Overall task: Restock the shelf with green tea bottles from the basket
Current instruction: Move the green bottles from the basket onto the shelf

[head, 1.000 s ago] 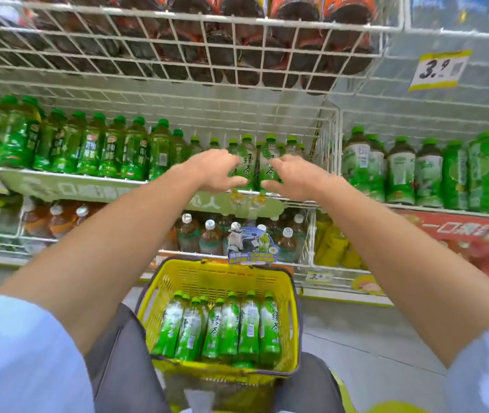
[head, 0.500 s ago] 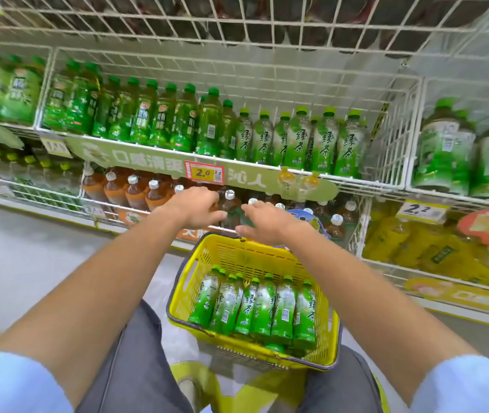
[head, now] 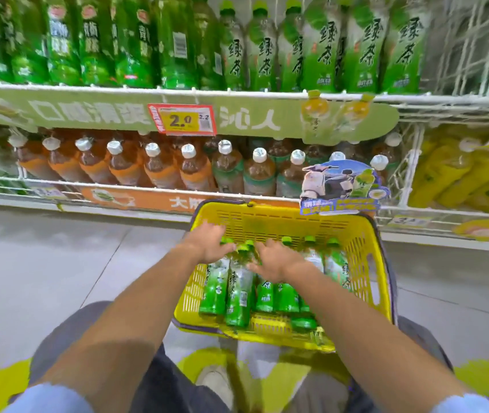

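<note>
Two bare hands are down in a yellow basket (head: 370, 263) at lower centre of the frame, over a row of green tea bottles (head: 238, 293) that lie side by side, caps pointing towards the shelf. The left hand (head: 207, 245) sits over the necks of the bottles at the left of the row, fingers bent downward; blur hides whether it has closed round one. The right hand (head: 276, 260) lies just beside it, fingers spread fairly wide across the necks in the middle of the row, thumb out to the left, with no grip on anything. The two hands are near each other but apart. The bottles at the right of the row lie uncovered, their caps near the far wall of the basket.

Across the top of the frame, more green tea bottles (head: 365, 49) stand upright in a tight row on the white wire shelf (head: 237, 93), at its right end, with darker green bottles (head: 94, 40) to their left. A red-edged price tag (head: 182, 119) reading 2.0 hangs from the shelf's front strip. Below it, brown bottles (head: 154, 165) with white caps fill the next tier, and yellow bottles (head: 451, 180) fill the bay at the right edge. A card (head: 341, 186) picturing a scooter hangs just above the basket's far right corner. Grey floor (head: 58, 248) fills the left middle.
</note>
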Demonstrator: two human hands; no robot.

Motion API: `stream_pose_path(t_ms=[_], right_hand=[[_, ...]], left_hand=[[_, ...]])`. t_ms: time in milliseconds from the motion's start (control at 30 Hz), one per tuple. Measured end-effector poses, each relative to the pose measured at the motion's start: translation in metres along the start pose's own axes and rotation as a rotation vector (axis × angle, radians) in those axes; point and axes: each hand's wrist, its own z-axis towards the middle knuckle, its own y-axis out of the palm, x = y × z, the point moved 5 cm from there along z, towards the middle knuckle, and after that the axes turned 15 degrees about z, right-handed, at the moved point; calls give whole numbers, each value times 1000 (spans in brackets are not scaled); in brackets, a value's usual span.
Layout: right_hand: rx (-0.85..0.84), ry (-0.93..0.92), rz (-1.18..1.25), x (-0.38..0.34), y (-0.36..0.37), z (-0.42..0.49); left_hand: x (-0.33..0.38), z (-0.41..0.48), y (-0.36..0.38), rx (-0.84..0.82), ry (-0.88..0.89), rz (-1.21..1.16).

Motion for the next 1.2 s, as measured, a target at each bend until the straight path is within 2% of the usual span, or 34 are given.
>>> stream_pose_path(t_ms=[167, 300, 433, 600, 767, 967, 1200], right_hand=[[-2, 48, 15, 6, 29, 22], [-13, 111, 102, 11, 46, 40], [-31, 185, 224, 12, 66, 48], [52, 226, 446, 11, 73, 45], [36, 286, 519, 32, 70, 39], [51, 309, 539, 43, 62, 36], [45, 342, 582, 44, 61, 36]], left_hand=[[-6, 33, 33, -21, -23, -41], [-5, 49, 52, -73, -77, -48], [-6, 57, 56, -57, -159, -63], [-7, 56, 48, -43, -264, -128], [-6, 55, 71, -74, -338, -292], [2, 50, 94, -95, -344, -446], [13, 51, 92, -169, -309, -396]])
